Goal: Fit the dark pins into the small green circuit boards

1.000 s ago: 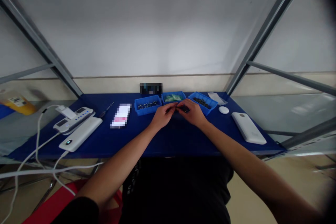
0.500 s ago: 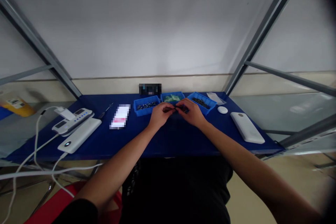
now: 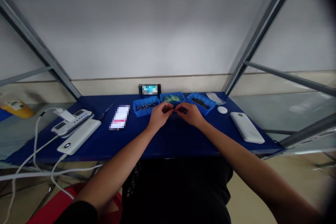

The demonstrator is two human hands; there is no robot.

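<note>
Just in front of the middle blue bin (image 3: 173, 93), left hand (image 3: 159, 114) and right hand (image 3: 193, 114) meet; whether either grip is closed, I cannot tell.

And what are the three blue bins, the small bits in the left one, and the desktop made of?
Blue bins: probably moulded plastic, satin; walls and rims share one even colour.
Small bits: likely metal, shiny; they glint silver, though too small to be sure.
Desktop: perhaps plastic-covered or painted board; its faint, even sheen fits either.
</note>
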